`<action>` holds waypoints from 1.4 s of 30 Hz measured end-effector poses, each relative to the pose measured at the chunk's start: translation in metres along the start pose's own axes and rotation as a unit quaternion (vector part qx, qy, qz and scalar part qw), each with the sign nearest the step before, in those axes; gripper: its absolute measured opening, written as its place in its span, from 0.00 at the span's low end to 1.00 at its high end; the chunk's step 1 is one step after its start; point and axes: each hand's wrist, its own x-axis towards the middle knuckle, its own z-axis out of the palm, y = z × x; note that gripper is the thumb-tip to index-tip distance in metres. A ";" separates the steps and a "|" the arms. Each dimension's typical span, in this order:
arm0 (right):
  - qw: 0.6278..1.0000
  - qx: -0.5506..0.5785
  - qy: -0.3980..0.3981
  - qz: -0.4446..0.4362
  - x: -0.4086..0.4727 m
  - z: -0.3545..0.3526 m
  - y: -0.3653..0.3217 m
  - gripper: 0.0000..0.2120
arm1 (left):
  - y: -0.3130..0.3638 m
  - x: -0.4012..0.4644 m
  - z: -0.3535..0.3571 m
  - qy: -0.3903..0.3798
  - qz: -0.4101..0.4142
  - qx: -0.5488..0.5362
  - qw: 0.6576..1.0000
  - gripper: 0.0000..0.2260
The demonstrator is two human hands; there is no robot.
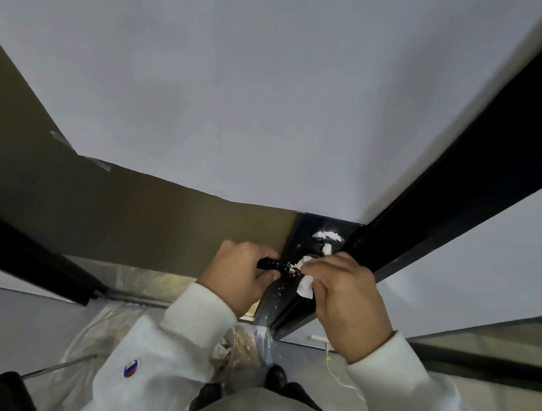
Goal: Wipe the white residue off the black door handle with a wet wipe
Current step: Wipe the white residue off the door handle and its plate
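The black door handle (268,264) juts out level from a black door panel, with white residue (288,267) crusted on its inner end. My left hand (241,276) grips the handle's free end. My right hand (349,300) pinches a crumpled white wet wipe (306,285) and presses it against the handle near the residue. More white residue (327,236) smears the round base plate above the handle. White specks dot the black panel (274,296) below.
A brown cardboard sheet (137,217) covers the door left of the handle. A black door frame (453,183) runs diagonally up to the right. Clear plastic sheeting (106,328) and debris lie on the floor. My dark shoe (276,377) stands below.
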 end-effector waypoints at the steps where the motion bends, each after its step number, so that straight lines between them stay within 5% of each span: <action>1: 1.000 -0.008 -0.009 0.006 0.000 0.002 0.001 0.12 | 0.000 -0.001 0.000 0.006 0.001 0.000 1.000 0.08; 10: 0.999 0.032 0.009 -0.017 -0.001 0.011 -0.008 0.11 | 0.004 -0.004 -0.003 0.015 0.009 0.009 1.000 0.10; 18: 0.999 -0.012 -0.022 0.020 0.002 0.022 -0.013 0.18 | -0.008 -0.008 -0.010 0.039 0.011 -0.068 0.997 0.26; 22: 1.000 -0.019 0.015 0.010 0.006 0.029 -0.016 0.12 | -0.007 -0.008 -0.012 0.036 0.028 -0.055 0.997 0.28; 31: 0.999 -0.009 0.041 -0.022 -0.009 0.028 -0.009 0.09 | -0.003 0.000 -0.020 -0.014 0.007 -0.017 1.000 0.09; 42: 0.997 0.002 0.060 -0.049 -0.019 0.034 -0.002 0.09 | 0.002 0.012 -0.018 -0.052 0.000 0.020 0.998 0.10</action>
